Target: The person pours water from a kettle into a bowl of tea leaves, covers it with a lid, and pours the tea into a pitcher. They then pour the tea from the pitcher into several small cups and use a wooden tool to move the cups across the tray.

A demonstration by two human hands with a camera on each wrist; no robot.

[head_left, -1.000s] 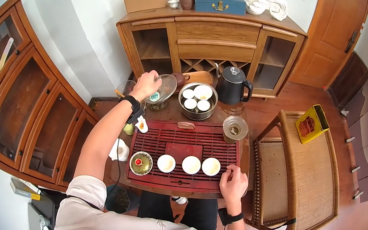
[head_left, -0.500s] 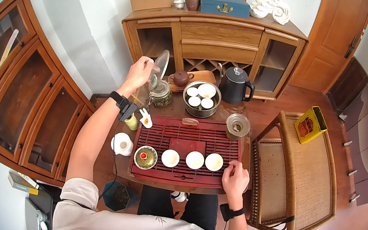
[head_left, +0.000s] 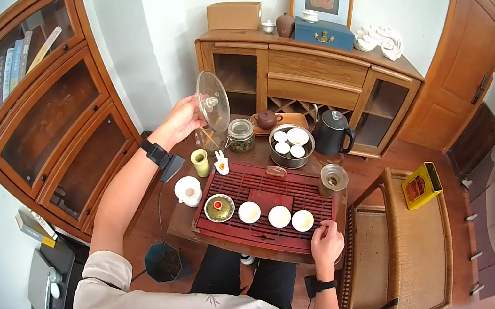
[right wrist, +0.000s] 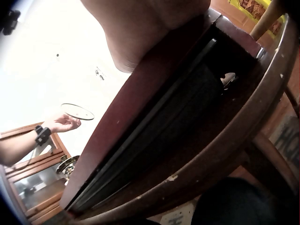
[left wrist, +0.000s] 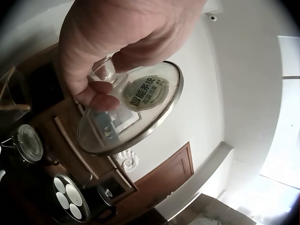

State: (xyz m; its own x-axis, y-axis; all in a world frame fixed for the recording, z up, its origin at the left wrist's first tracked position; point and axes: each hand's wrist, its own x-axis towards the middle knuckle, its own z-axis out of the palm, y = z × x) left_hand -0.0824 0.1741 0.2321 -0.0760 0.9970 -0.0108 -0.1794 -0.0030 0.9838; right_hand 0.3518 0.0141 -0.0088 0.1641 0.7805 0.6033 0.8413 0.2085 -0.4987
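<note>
My left hand (head_left: 183, 120) holds a round glass lid (head_left: 213, 102) up and tilted, left of the glass jar (head_left: 240, 135). In the left wrist view, the fingers pinch the clear knob of the lid (left wrist: 140, 101), which bears a printed label. My right hand (head_left: 328, 243) rests at the right front corner of the red tea tray (head_left: 271, 198), its fingers loosely bent. On the tray are a lidded bowl with a red knob (head_left: 219, 207) and three white cups (head_left: 249, 212). Behind the tray stands a metal pot (head_left: 288, 161) with several white cups inside.
A black kettle (head_left: 330, 133) stands behind the pot's right side. A strainer cup (head_left: 333, 180) sits at the tray's back right. Left of the tray are a white pitcher (head_left: 188, 191), a green cup (head_left: 199, 162) and a white hand-shaped piece (head_left: 221, 162). A rattan stand (head_left: 421, 266) is to the right.
My left hand has moved the lid left, off the jar and pot area, and turned it upward. The head view has shifted. My right hand has stayed at the tray's corner.
</note>
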